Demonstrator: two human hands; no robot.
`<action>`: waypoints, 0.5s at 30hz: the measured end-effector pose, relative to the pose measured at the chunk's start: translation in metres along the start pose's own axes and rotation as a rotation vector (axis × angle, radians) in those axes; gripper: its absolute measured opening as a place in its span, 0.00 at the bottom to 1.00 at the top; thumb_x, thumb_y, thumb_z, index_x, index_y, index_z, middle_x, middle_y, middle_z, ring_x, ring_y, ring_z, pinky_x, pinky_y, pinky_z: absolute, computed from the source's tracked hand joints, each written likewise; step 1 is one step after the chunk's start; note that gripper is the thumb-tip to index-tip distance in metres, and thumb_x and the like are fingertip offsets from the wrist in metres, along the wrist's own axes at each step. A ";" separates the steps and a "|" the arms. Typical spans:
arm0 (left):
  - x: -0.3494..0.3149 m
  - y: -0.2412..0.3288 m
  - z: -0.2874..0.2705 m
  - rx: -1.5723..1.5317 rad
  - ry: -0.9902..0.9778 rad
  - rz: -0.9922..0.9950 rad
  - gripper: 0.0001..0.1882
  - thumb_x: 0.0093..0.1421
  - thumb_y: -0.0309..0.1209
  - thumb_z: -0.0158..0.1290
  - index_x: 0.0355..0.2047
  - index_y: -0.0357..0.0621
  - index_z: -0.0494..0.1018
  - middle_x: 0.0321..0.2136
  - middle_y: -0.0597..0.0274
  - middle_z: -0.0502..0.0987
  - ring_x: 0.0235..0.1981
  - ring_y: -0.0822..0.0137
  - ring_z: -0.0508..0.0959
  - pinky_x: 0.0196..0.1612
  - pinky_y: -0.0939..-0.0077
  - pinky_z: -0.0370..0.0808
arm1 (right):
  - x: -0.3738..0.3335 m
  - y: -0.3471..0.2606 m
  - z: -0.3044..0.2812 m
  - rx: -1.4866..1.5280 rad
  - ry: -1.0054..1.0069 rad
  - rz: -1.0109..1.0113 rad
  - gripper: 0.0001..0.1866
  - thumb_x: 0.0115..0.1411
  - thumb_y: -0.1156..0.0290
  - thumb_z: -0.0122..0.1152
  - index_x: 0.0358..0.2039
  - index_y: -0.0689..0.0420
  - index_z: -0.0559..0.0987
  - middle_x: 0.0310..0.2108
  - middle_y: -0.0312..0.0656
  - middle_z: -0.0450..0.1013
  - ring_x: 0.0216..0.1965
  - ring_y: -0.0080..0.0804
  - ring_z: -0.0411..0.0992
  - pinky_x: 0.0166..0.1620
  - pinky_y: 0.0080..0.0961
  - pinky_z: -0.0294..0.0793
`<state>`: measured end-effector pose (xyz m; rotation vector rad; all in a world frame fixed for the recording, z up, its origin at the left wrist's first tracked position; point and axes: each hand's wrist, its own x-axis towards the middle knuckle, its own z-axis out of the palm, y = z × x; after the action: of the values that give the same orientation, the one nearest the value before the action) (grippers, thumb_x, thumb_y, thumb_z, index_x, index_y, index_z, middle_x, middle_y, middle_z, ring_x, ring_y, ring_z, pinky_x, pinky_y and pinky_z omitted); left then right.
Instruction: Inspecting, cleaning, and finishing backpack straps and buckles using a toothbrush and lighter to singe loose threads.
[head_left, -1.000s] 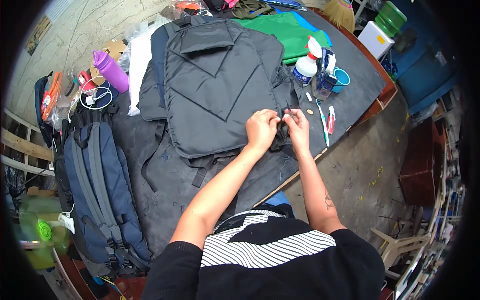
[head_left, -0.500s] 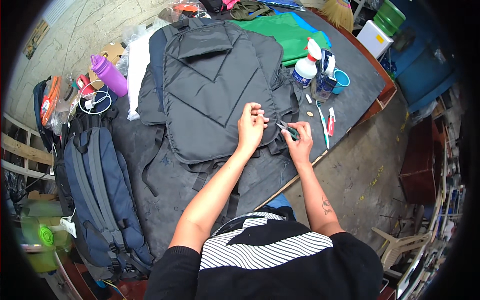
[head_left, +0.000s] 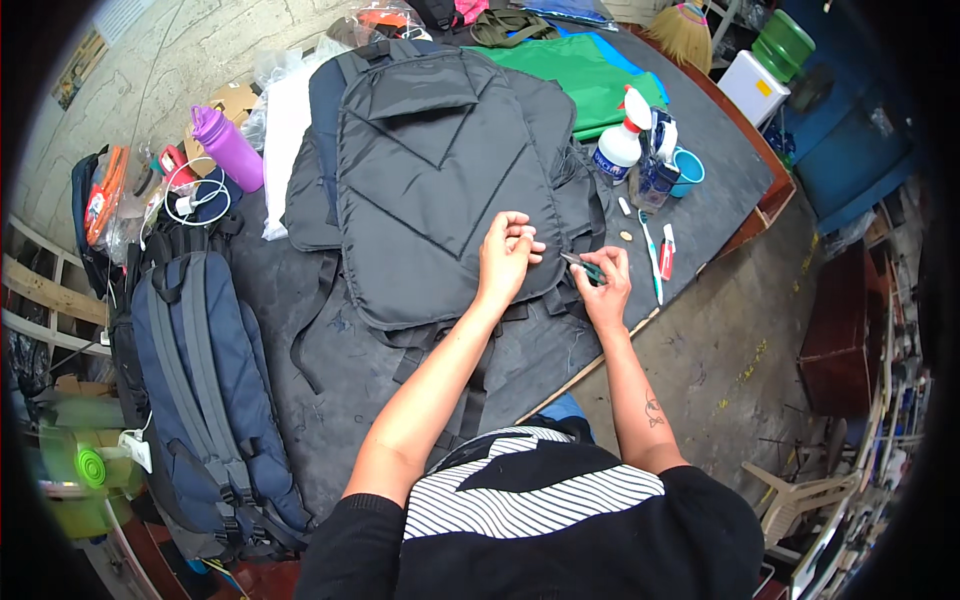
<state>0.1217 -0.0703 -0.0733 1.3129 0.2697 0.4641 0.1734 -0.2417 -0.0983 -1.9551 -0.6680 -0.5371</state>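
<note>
Navy backpack point(head_left: 255, 345) lies straps-up at approx. 8 o'clock of the black padded bag point(head_left: 405, 240); purple bottle point(head_left: 228, 148) at 10 o'clock, both off to the side, prob. to leave working room. Black bag lies flat mid-table, quilted face up, lower R edge toward the wearer, so that edge is within reach of both hands. L hand point(head_left: 507, 262) is at its 5 o'clock, fingers loosely half-curled, nothing visible in them; can't tell if it touches the fabric. Small snips point(head_left: 594, 273), tips aimed approx. 10 o'clock at the bag's edge. R hand point(head_left: 608, 288), at the bag's 4 o'clock, has thumb & fingers closed round the handles, presumably for fine control. From R hand: spray bottle point(head_left: 618, 150) at 12, toothbrush point(head_left: 652, 255) & red tube point(head_left: 667, 257) at 2, blue cup point(head_left: 688, 175) at 1.
</note>
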 end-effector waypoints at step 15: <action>-0.063 0.065 -0.195 0.372 0.552 -0.092 0.37 0.49 0.21 0.58 0.59 0.34 0.57 0.29 0.65 0.70 0.29 0.75 0.70 0.36 0.82 0.69 | 0.054 -0.061 0.036 0.484 -0.278 0.450 0.13 0.65 0.62 0.50 0.33 0.59 0.76 0.24 0.32 0.68 0.28 0.19 0.64 0.36 0.20 0.66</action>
<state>-0.0318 0.0797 -0.0616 1.5047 0.9081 0.7180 0.1773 -0.1740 -0.0411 -1.6504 -0.4491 0.1676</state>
